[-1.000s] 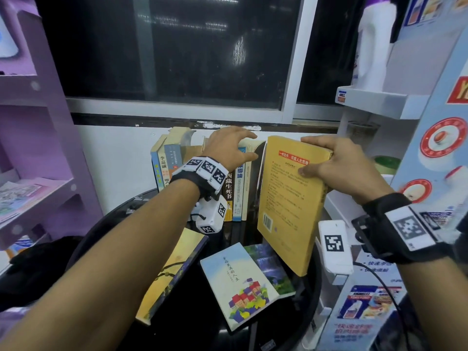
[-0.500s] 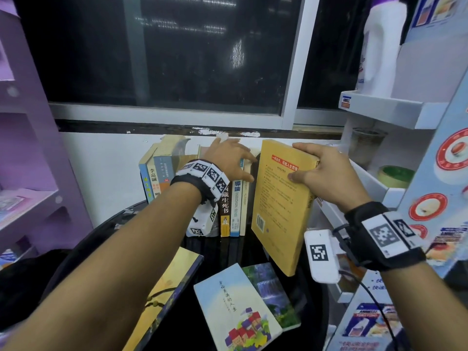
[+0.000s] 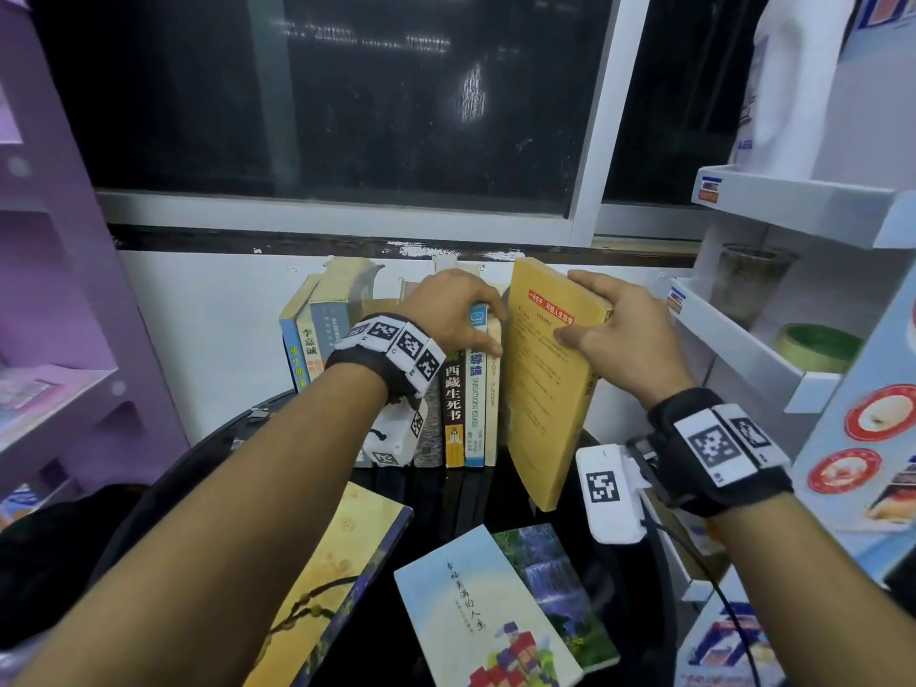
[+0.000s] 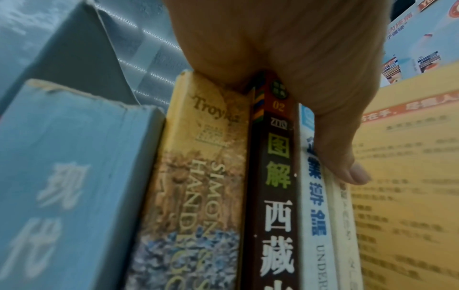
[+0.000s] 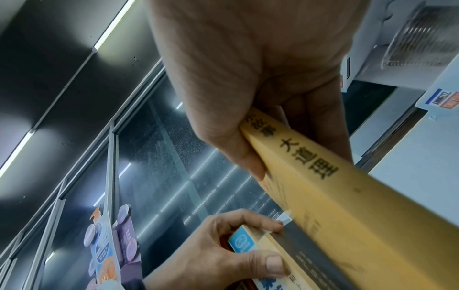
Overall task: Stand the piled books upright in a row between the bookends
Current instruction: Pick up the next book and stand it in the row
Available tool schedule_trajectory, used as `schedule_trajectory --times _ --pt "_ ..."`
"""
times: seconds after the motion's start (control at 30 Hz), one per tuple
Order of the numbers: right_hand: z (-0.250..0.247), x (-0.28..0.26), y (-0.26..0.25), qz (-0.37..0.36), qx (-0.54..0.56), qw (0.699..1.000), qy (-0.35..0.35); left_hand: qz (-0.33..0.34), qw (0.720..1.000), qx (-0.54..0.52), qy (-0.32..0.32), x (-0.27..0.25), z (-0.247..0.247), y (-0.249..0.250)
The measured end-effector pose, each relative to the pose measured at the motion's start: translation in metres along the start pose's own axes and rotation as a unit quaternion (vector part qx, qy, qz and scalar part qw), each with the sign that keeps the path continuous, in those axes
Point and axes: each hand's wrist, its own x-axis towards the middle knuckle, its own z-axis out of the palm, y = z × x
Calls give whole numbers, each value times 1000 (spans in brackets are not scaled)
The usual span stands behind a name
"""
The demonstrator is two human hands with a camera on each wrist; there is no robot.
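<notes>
- The round black table [image 3: 629, 607] is carrying everything: a row of standing books [image 3: 456, 389] at the back by the wall, and three books lying flat nearer the person.
- The yellow book [image 3: 545, 389] is being brought upright to the right end of the row, its lower corner hanging over the table, slightly tilted and just beside the cream-spined book [image 3: 491, 389]. It looks not yet seated.
- The right hand [image 3: 614, 334] is clamping the yellow book's top corner, thumb on the cover and fingers wrapped over the spine side.
- The left hand [image 3: 453, 309] is gripping the tops of the row's books, thumb [image 4: 347, 168] pressing the cream spine, apparently bracing them against tipping.
- No bookend is clearly showing; I cannot tell where they are standing.
- Step in hand, by my judgement: slotting one book into the row. Next, it calls for lowering the book flush against its neighbour, then fetching the flat books [image 3: 490, 612].
</notes>
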Motion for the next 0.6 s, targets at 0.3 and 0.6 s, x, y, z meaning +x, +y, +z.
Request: schedule_trajectory --times 0.3,0.6 --pt "37 19 4 6 20 1000 21 -5 1000 0 9 -3 2 0" --pt "56 37 10 -10 12 1000 22 -5 999 -34 5 -3 0 -3"
